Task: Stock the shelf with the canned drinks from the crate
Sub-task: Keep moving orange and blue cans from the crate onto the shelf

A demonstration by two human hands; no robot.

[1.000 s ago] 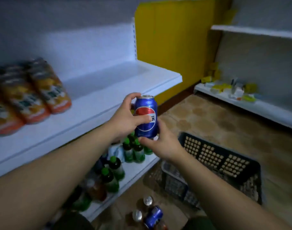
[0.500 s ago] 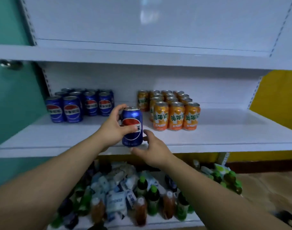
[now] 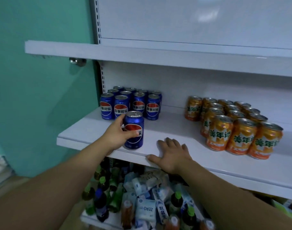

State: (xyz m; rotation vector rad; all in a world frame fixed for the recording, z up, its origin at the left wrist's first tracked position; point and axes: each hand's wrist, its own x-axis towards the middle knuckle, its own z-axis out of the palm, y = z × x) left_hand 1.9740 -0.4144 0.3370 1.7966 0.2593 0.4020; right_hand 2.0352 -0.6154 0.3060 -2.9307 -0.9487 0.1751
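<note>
Blue can (image 3: 133, 130): upright on shelf (image 3: 175, 156), near edge, gripped by my left hand (image 3: 116, 136). Right hand (image 3: 172, 154): empty, flat on shelf lip. Blue cluster (image 3: 130, 103) far left, orange cans (image 3: 233, 123) right, already stocked. Crate unseen; remainder unknown to me.

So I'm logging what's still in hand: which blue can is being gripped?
The lone blue can near the shelf front edge, held by the left hand. The other blue cans stand grouped behind it, untouched.
</note>
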